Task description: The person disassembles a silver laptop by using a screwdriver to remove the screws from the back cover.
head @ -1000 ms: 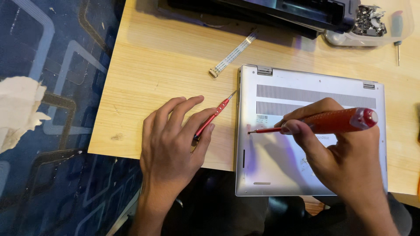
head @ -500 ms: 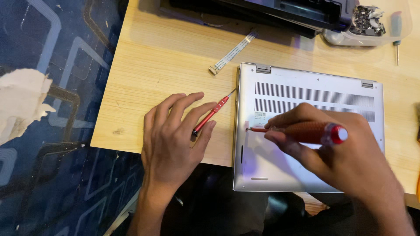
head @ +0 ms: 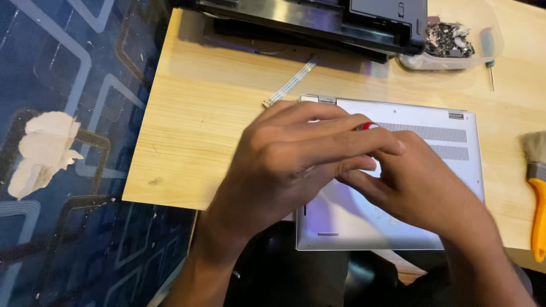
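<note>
A silver laptop (head: 364, 227) lies bottom side up on the wooden table (head: 205, 119). Both of my hands meet over its left half. My left hand (head: 284, 165) lies on top, with its fingers curled over the red end of a screwdriver (head: 367, 126). My right hand (head: 421, 187) is closed beneath it around the same tool. Only the red end shows; the shaft and tip are hidden. The thin red screwdriver seen earlier in my left hand is out of sight.
A flat white ribbon cable (head: 290, 82) lies behind the laptop. A black device (head: 318, 17) stands at the table's far edge, beside a clear bowl of small parts (head: 455, 40) and a small screwdriver (head: 488, 54). An orange-handled brush (head: 537, 187) lies at right. Blue patterned floor (head: 68, 113) at left.
My left hand has left the table beside the laptop and moved right, onto my right hand and the red screwdriver. The thin screwdriver it held is no longer visible.
</note>
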